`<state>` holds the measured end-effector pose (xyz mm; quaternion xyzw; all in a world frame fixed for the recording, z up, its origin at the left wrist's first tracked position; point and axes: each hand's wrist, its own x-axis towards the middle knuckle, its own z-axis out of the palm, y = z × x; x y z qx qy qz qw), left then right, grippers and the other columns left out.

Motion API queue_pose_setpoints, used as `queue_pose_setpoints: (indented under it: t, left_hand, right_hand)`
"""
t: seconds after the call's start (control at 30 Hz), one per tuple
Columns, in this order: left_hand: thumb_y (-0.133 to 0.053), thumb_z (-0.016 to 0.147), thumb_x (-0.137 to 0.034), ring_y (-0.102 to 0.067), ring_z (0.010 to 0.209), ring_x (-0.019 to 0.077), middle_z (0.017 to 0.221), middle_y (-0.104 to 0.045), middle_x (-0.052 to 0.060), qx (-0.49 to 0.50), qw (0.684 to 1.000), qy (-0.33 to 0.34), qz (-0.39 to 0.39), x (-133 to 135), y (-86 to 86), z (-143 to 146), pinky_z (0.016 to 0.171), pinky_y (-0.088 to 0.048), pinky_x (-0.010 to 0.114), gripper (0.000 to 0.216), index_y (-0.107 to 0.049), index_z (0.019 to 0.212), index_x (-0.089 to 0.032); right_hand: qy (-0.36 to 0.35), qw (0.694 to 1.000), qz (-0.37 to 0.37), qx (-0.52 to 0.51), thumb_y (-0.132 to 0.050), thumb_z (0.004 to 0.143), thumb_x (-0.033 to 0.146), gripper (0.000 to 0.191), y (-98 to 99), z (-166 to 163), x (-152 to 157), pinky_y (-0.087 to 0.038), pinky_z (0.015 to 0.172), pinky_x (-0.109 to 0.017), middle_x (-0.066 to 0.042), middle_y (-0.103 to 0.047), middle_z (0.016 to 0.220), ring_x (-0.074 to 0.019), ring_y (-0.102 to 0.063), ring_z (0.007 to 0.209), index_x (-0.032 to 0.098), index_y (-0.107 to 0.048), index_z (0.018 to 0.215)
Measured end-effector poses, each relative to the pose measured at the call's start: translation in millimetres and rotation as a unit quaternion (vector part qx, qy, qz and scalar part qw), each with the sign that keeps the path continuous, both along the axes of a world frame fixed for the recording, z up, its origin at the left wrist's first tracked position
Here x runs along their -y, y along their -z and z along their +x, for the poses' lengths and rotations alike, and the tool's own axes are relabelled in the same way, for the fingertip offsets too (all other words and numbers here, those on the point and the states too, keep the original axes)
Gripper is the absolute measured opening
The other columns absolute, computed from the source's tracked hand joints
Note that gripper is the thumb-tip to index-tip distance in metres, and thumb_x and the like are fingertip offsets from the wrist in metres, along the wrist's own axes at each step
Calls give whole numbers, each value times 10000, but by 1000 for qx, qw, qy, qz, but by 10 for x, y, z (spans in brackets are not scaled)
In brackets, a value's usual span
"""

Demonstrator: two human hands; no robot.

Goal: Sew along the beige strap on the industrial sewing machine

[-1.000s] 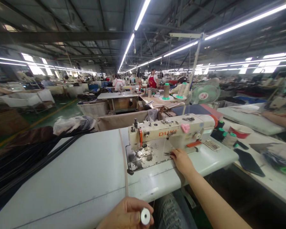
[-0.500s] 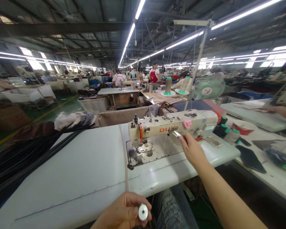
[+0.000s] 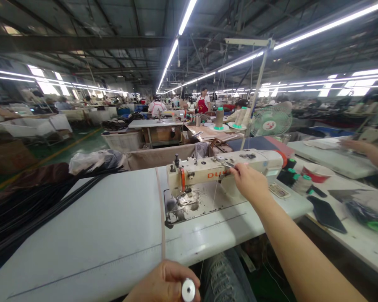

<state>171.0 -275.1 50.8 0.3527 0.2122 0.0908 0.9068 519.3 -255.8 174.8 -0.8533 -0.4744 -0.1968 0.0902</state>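
My left hand (image 3: 164,282), low in the head view, is closed on a silver metal bobbin (image 3: 188,290), with its round face and centre hole towards me. A fine thread (image 3: 202,269) runs close by it at the table edge. My right hand (image 3: 251,181) is closed round a small pointed metal tool (image 3: 229,165), perhaps thread snips; the fingers cover most of it. That tool's tip lies in front of the upper arm of a white sewing machine (image 3: 195,176) with orange lettering. Below the arm hangs a pale thread (image 3: 215,193).
A beige strip (image 3: 161,209) crosses the white sewing table (image 3: 97,222). Dark strips (image 3: 44,214) are heaped at left. To the right are thread cones (image 3: 302,183), a dark phone-shaped object (image 3: 326,214) and a fan (image 3: 271,121). Another person's arm (image 3: 370,153) reaches in at far right.
My right hand has moved up along the machine, carrying the tool from below the lettering to the arm's upper edge. It now covers the pink heart. My left hand still holds the bobbin.
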Motion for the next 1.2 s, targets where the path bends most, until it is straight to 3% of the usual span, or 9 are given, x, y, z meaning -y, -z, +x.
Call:
queue_pose_setpoints:
  t: [0.3,0.57,0.77,0.9,1.0,1.2]
  left_hand:
    - [-986,686,-420,-719,778,138,920,-816,151,32,999,10,3,26,100,35,732,-488,210,459,-844,1012,-131]
    - [-995,666,-410,-714,771,128,933,-812,133,14,1000,10,-14,23,87,56,751,-504,208,455,-846,1009,-151]
    - [-982,684,-437,-711,767,134,944,-813,155,27,999,28,7,19,-59,78,745,-506,208,468,-844,1009,-130]
    - [-962,710,-448,-703,775,153,945,-811,166,21,999,41,22,15,-135,77,747,-508,230,480,-840,1026,-108]
    - [-951,735,-420,-681,789,149,930,-799,156,22,999,-29,39,-72,-156,115,760,-517,232,461,-835,1029,-84]
    - [-947,764,-353,-684,902,130,1027,-791,115,-11,956,-290,42,-462,-133,167,907,-554,232,409,-822,1058,-99]
  right_hand:
    - [-11,1000,-27,10,-357,1115,443,407,-65,-65,-219,-457,740,-332,-172,-763,1019,-310,-720,994,183,-670,1120]
    - [-5,1000,-9,12,-350,1115,429,416,-30,-49,-234,-437,725,-308,-181,-757,1017,-296,-707,975,172,-678,1121]
    - [8,998,14,-61,-382,1113,453,399,-39,-132,-111,-402,708,-300,-144,-766,1033,-262,-702,905,200,-690,1098]
    - [-49,986,34,-158,-406,1099,470,354,134,-336,105,-356,654,-289,-77,-774,993,-236,-694,866,240,-668,1038]
    - [-110,956,8,-271,-452,1068,466,313,405,-589,278,-347,642,-273,-30,-739,864,-212,-669,807,254,-647,944]
    - [-213,858,-91,-458,-522,1010,448,328,1033,-1136,544,-342,651,-253,15,-624,743,-175,-574,736,233,-550,764]
